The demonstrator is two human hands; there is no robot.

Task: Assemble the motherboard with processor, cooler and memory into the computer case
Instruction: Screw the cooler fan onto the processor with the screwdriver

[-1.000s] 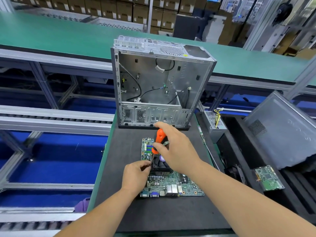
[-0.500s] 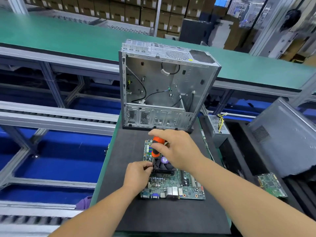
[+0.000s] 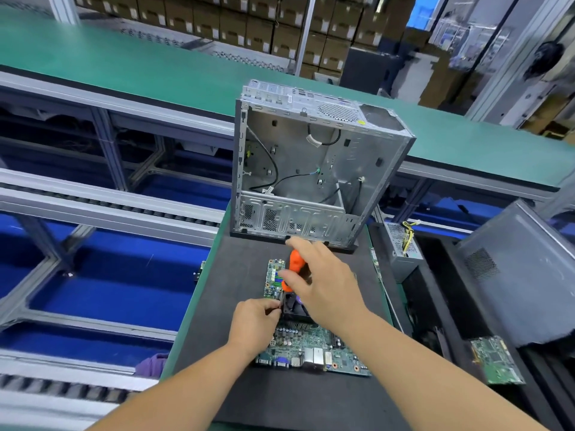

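At the centre of the frame, my right hand (image 3: 323, 284) is wrapped around an orange-handled screwdriver (image 3: 292, 269) above the black cooler fan (image 3: 295, 309) on the green motherboard (image 3: 311, 346). My left hand (image 3: 255, 325) pinches at the fan's left edge. The open grey metal computer case (image 3: 311, 169) stands upright just behind, on the black mat (image 3: 233, 290).

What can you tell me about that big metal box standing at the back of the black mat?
The computer case is bare grey sheet metal, standing upright at the far end of the black mat, its open side facing the person. Inside it holds no board, only loose black cables and one with a white connector near the top. A perforated panel runs along the bottom, and vent holes show on top. Neither hand touches it.
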